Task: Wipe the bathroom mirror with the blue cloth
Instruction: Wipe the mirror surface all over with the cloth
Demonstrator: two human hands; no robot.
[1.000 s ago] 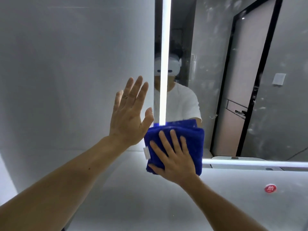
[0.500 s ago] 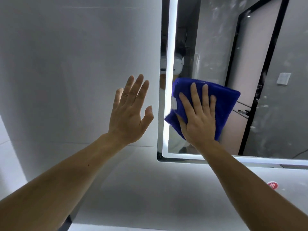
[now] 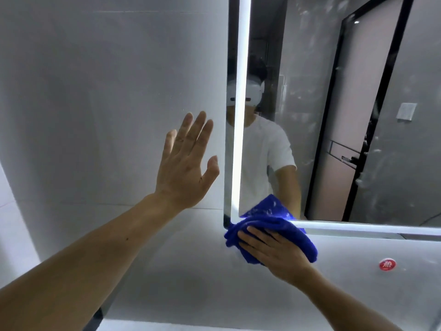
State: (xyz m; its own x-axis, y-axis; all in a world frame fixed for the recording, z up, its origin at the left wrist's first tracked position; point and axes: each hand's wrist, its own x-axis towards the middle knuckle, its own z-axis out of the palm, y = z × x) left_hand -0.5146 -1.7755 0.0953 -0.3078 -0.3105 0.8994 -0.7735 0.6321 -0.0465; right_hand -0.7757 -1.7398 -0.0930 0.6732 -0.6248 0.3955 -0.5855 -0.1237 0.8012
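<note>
Stroke log: your right hand point(image 3: 274, 253) has dropped. Half a second ago it had the blue cloth point(image 3: 267, 223) up on the glass beside the lit left strip; now the cloth sits at the lower-left corner of the mirror point(image 3: 310, 96). It is bunched across the lit bottom strip point(image 3: 370, 226) and partly overhangs onto the wall panel point(image 3: 191, 271) below.

Grip: the fingers lie fairly straight and spread on top of the cloth, pressing it flat rather than clutching it. The thumb is hidden, so you cannot tell whether it tucks under a fold.

Your left hand point(image 3: 186, 163) has not shifted. Its palm is open, fingers straight and together, and it holds nothing. It is set against, or just off, the grey wall beside the mirror's left edge — contact cannot be confirmed from here.

Reading: this looks like the bottom of a downward pass along the left margin. That edge is probably covered, and the cloth is now running off the glass.

Pale smears point(image 3: 372, 163) show on the right part of the mirror, over the reflected door point(image 3: 353, 111), well apart from the cloth — judged untreated. The next passes likely need to move rightward. A red sticker point(image 3: 387, 264) sits on the panel below the mirror.
</note>
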